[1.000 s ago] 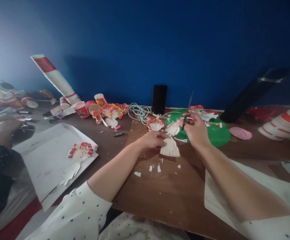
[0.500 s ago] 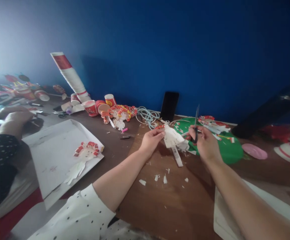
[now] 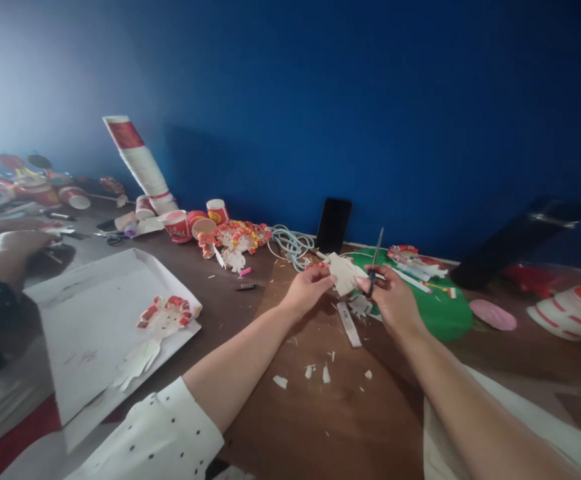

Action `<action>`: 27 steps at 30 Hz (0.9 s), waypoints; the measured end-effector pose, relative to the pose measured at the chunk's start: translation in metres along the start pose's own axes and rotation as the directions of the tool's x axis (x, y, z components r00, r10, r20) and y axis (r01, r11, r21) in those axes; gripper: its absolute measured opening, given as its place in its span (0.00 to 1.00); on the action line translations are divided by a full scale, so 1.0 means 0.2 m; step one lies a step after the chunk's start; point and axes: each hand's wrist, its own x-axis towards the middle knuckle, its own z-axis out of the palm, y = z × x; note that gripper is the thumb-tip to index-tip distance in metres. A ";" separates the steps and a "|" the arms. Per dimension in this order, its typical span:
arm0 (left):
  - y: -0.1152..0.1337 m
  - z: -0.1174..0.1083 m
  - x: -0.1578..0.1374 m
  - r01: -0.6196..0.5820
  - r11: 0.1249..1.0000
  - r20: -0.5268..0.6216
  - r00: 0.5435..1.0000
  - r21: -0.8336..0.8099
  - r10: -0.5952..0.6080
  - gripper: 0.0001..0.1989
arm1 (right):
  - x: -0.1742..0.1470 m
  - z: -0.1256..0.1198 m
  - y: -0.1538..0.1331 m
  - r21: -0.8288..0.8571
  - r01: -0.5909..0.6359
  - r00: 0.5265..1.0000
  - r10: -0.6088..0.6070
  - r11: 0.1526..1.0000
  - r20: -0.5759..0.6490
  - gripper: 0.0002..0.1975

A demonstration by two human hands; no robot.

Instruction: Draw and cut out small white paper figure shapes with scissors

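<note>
My left hand [image 3: 310, 291] pinches the left edge of a white paper cutout [image 3: 344, 273] above the brown table. On the cutout's right side, my right hand [image 3: 390, 297] grips scissors [image 3: 374, 260] with their blades pointing up and away from the paper; its fingertips are at the paper's edge. Below the cutout lie a pale flat strip [image 3: 349, 325] and another small white paper piece [image 3: 360, 305]. Small paper scraps [image 3: 326, 373] are scattered on the table in front of my hands.
A dark phone [image 3: 333, 227] leans on the blue wall beside a coiled cable [image 3: 293, 245]. Behind my right hand is a green sheet [image 3: 445, 313]. Paper cups [image 3: 176, 227] and cut figures [image 3: 235, 243] stand left. A co-worker's hand [image 3: 15, 247] works at far left.
My right hand has moved left with the scissors to the paper's edge. The paper cutout is turned and tilted differently in my left hand. The whole view has shifted slightly.
</note>
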 end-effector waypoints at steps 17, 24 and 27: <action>0.17 -0.04 0.30 0.006 0.953 -0.137 0.989 -0.302 -0.050 0.12 | 0.08 0.14 -0.05 0.119 -0.002 0.997 0.010 0.993 -0.074 0.26; 0.22 -0.09 0.29 -0.038 0.939 -0.215 0.976 -0.341 -0.039 0.12 | 0.01 0.17 -0.01 0.011 -0.067 0.978 0.064 0.998 0.198 0.26; 0.24 -0.08 0.28 -0.047 0.926 -0.203 0.979 -0.373 -0.032 0.10 | 0.01 0.16 -0.02 -0.045 -0.087 0.966 0.095 0.995 0.242 0.26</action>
